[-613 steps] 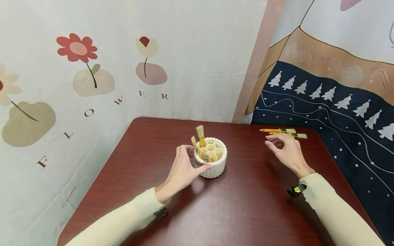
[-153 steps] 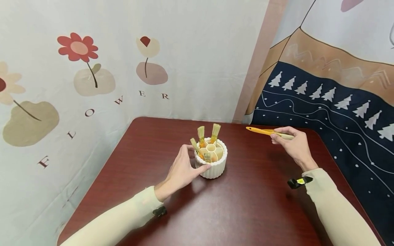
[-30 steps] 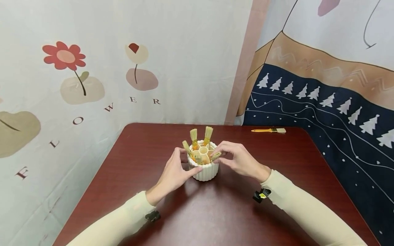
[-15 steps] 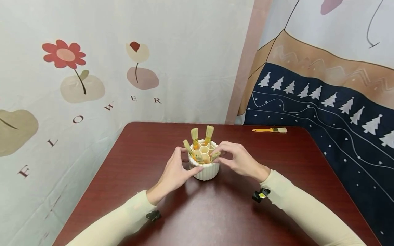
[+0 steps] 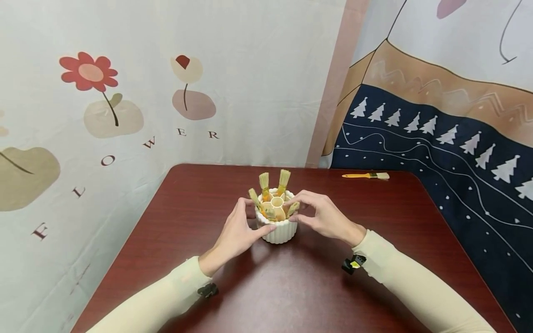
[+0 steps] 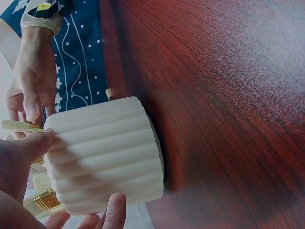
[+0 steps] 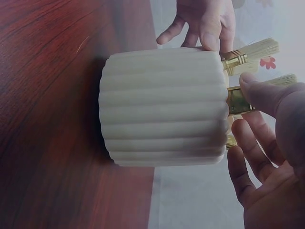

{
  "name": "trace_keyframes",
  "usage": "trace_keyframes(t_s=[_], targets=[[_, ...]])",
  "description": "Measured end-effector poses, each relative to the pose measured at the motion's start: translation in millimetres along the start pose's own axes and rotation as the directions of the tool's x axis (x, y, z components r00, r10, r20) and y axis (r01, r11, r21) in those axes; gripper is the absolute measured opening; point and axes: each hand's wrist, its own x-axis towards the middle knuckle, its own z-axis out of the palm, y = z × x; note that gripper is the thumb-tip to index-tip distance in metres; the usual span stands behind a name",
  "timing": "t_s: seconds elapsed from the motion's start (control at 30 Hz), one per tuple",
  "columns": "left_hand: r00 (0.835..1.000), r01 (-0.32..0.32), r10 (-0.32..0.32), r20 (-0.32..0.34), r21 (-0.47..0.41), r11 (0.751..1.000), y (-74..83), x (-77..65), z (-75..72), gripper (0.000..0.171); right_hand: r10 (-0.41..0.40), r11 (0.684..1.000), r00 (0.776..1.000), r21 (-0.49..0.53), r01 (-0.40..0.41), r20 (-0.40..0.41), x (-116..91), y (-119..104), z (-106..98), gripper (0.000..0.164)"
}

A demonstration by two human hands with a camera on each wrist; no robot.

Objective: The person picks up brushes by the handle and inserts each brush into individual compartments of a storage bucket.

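Observation:
A white ribbed pot (image 5: 278, 232) with a petal-shaped divider (image 5: 277, 202) stands on the table, holding several paintbrushes bristles up. My left hand (image 5: 233, 233) grips its left side, thumb at the front rim and fingers wrapped behind. At the right rim, my right hand (image 5: 326, 215) pinches a paintbrush (image 5: 293, 208) between thumb and fingers near its metal band, the handle hidden down inside the pot. The right wrist view shows the thumb (image 7: 259, 93) lying across this brush (image 7: 238, 101). Two other brushes (image 5: 264, 182) rise tall at the back; shorter ones lean at the left and front.
One yellow-handled paintbrush (image 5: 365, 175) lies near the back right edge of the dark red table (image 5: 374, 203). A flower-print cloth (image 5: 250, 83) hangs behind, with a navy tree-print cloth (image 5: 416, 143) on the right.
Since the oldest frame, two more brushes have come to stand in the pot, and one of the pair on the table is gone. Over the last second, the right-hand brush has tipped slightly more upright.

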Motion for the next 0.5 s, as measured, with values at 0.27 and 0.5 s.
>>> trace_keyframes(t_s=[0.27, 0.5], targets=[[1.0, -0.01, 0.01, -0.005, 0.003, 1.0, -0.5, 1.3, -0.2, 0.086, 0.028, 1.0, 1.0, 0.004, -0.028, 0.004, -1.0, -0.3, -0.8, 0.047], [1.0, -0.01, 0.01, -0.003, 0.012, 1.0, -0.3, 0.5, -0.4, 0.085, 0.017, 1.0, 1.0, 0.0, -0.017, 0.0, -3.0, 2.4, -2.1, 0.05]])
